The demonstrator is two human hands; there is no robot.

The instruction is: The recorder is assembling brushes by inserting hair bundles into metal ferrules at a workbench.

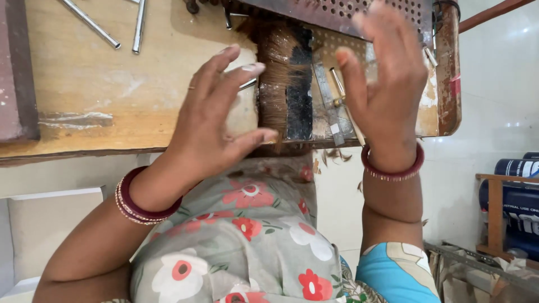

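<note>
Left hand spread, fingers loose, grips nothing; thumb tip and fingertips touch brown bristle bundle lying on wooden bench at near edge, beside black block.

Right hand open, palm toward bench, holds nothing, hovers over metal rulers and perforated plate.

Judgement: steady bundle from both sides, light even pressure, keep bristles aligned against block (loose strands already hang off edge).

Containers: dark blue drums on rack at right; contents hidden.

Steel rods lie well apart, far left.

hair bundle on bench, between hands; metal rods far left.
</note>
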